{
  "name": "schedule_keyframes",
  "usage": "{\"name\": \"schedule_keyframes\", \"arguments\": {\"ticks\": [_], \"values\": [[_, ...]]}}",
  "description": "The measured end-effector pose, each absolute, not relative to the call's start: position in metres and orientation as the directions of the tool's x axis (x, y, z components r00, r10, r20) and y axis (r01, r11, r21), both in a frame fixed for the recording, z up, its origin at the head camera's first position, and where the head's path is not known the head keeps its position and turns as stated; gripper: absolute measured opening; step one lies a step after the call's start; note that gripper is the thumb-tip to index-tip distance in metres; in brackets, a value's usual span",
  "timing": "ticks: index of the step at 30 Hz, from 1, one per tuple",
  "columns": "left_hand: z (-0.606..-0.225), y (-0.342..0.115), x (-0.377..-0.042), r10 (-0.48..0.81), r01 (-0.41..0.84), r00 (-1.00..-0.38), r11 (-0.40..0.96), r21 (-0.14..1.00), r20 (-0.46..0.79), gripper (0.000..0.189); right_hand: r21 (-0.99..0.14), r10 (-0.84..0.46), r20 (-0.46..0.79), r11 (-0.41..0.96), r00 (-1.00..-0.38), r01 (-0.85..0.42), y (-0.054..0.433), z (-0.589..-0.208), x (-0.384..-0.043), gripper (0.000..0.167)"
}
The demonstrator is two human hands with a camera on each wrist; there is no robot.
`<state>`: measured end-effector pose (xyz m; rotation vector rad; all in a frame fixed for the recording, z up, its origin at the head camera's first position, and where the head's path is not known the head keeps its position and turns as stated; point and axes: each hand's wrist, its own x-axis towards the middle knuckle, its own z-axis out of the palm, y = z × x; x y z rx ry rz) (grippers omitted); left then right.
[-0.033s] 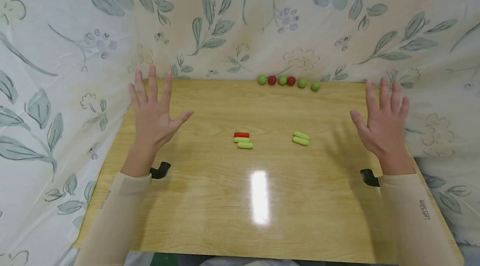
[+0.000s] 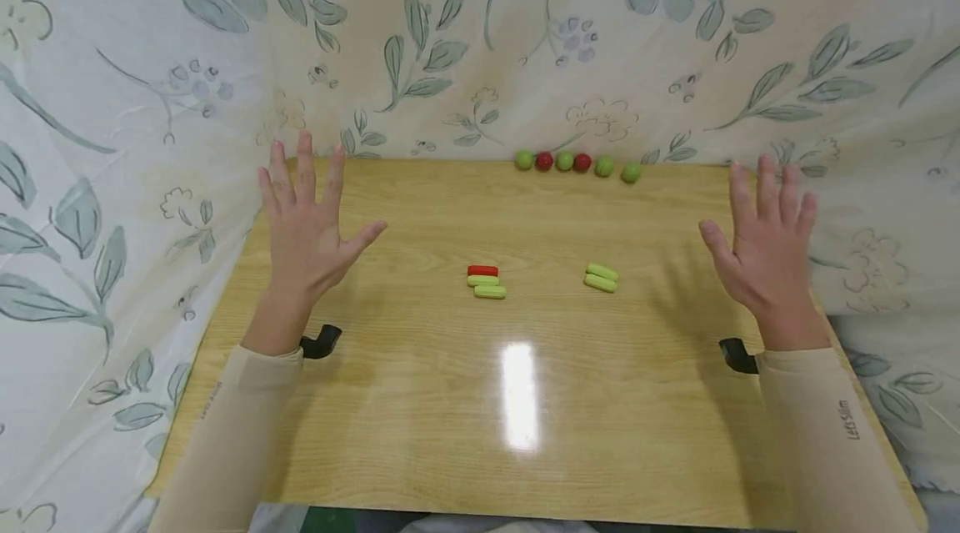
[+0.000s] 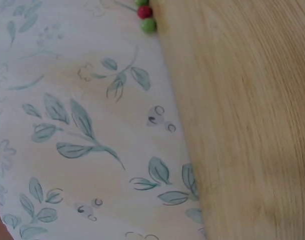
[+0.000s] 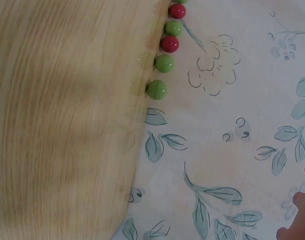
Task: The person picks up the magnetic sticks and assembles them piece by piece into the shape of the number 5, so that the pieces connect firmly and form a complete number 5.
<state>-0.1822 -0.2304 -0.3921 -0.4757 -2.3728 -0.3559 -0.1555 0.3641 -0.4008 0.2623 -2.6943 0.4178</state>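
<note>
My left hand (image 2: 306, 228) is held up over the left side of the table, its fingers straight and spread, with nothing in it. On the other side my right hand (image 2: 768, 253) is spread the same way and also holds nothing. Between them lie small rod-shaped pieces with rounded ends. A red rod (image 2: 482, 271) and two light green rods (image 2: 490, 293) sit side by side left of centre. Another pair of light green rods (image 2: 602, 284) lies further right. Only bits of fingers (image 4: 301, 215) show in the right wrist view.
Several shiny round balls line the wooden table's (image 2: 405, 416) back edge, among them a red ball (image 2: 582, 162) and a green ball (image 4: 156, 90) at the right end. Leaf-patterned cloth (image 2: 480, 41) hangs behind the table and along its sides.
</note>
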Motion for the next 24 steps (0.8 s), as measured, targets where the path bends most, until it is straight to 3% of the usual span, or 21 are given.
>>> {"name": "schedule_keyframes", "arguments": {"ticks": [5,12,17,21,24], "values": [[-0.396,-0.228,-0.183,0.239,0.426,-0.716,0.894,0.139,0.656,0.098,-0.284,-0.129,0.419,0.922,-0.899,-0.264,0.361,-0.403,-0.158,0.083],[-0.404,-0.226,-0.182,0.259,0.474,-0.729,0.859,0.194,0.634,0.096,-0.378,-0.180,0.495,0.836,-0.850,-0.397,0.354,-0.404,-0.170,0.074],[-0.406,-0.219,-0.187,0.276,0.523,-0.787,0.773,0.360,0.553,0.085,-0.493,-0.126,0.414,0.801,-0.902,-0.339,0.348,-0.399,-0.179,0.067],[-0.409,-0.208,-0.188,0.279,0.492,-0.856,0.697,0.521,0.435,0.076,-0.547,-0.079,0.348,0.792,-0.934,-0.271,0.346,-0.396,-0.181,0.062],[-0.411,-0.200,-0.189,0.280,0.481,-0.871,0.657,0.581,0.404,0.067,-0.577,-0.050,0.322,0.781,-0.945,-0.238,0.345,-0.395,-0.183,0.061]]}}
